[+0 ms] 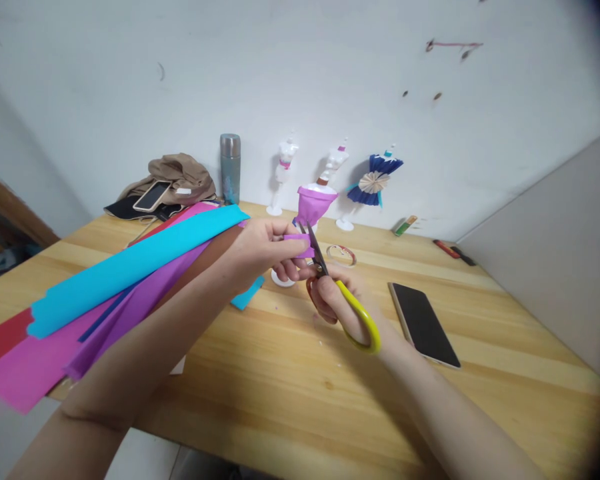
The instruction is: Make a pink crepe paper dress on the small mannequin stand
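Observation:
My left hand (267, 248) pinches a small folded piece of purple crepe paper (300, 245) above the table. In my right hand (333, 300) are scissors (363, 320) with yellow handles, their dark blades parted at the paper's right end. Just behind the hands stands a small white mannequin (336, 159) with a purple paper skirt (316, 202) and a brown band at the waist. Its base is partly hidden by my left hand. A bare white mannequin (285, 167) with a pink band is to its left. The mannequin on the right wears a dark blue paper dress (375, 181).
Long crepe paper strips (135, 267) in several colours lie under my left forearm. A phone (424, 325) rests at the right, a tape roll (342, 255) behind my right hand. Along the wall are a thermos (231, 168), a brown cloth (183, 177) and a green glue stick (405, 225).

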{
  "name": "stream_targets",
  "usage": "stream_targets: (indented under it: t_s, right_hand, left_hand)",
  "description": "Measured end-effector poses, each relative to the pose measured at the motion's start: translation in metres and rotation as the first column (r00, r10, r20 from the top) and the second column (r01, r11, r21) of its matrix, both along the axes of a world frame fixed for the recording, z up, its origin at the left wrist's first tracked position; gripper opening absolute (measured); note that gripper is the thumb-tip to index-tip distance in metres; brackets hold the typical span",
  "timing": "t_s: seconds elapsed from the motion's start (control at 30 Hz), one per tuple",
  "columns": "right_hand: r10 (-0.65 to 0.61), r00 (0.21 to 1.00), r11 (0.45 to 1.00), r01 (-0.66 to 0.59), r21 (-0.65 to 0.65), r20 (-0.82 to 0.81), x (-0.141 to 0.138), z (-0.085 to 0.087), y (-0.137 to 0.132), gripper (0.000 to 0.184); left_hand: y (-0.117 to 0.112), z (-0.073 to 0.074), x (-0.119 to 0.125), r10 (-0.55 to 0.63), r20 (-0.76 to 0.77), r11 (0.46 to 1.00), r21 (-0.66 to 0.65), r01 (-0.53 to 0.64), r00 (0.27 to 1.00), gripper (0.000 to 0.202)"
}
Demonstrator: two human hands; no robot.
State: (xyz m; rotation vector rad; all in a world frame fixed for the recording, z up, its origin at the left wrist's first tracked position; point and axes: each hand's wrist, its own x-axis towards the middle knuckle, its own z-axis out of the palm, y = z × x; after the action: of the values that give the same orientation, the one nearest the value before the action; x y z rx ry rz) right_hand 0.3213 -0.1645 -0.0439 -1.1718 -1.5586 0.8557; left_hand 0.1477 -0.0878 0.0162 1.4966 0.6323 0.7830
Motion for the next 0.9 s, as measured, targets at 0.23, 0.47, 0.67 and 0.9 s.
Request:
stream_targets:
  t_s: [0.23,0.47,0.67,0.9]
  right_hand:
    - [0.027,0.999,1.0,-0.027,-0.005,-0.034,-0.0009,0.0035,-0.0042,0.064]
    - [0.019,0.999,1.0,-0.019,-0.017,-0.043,-0.0006,0.0045,-0.0039,0.066]
    - [0.022,0.999,1.0,-0.023,-0.018,-0.048,-0.0005,0.0049,-0.005,0.064]
    - [0.029,0.999,1.0,-0.029,-0.005,-0.026,-0.0005,0.0058,-0.0064,0.063]
  left_hand:
    - [-0.0013,0.003,-0.0011,0.003,-0.018,1.0,-0.002,-0.003,1.0,0.019]
    - [0.0004,0.0038,-0.0013,-0.006,-0.037,1.0,-0.002,0.006,0.999,0.017]
    - [-0.0001,0.0052,-0.0022,-0.011,-0.035,1.0,-0.001,0.011,0.999,0.018]
    - [0.0026,0.0033,-0.0038,-0.029,-0.035,1.0,-0.012,0.029,0.999,0.016]
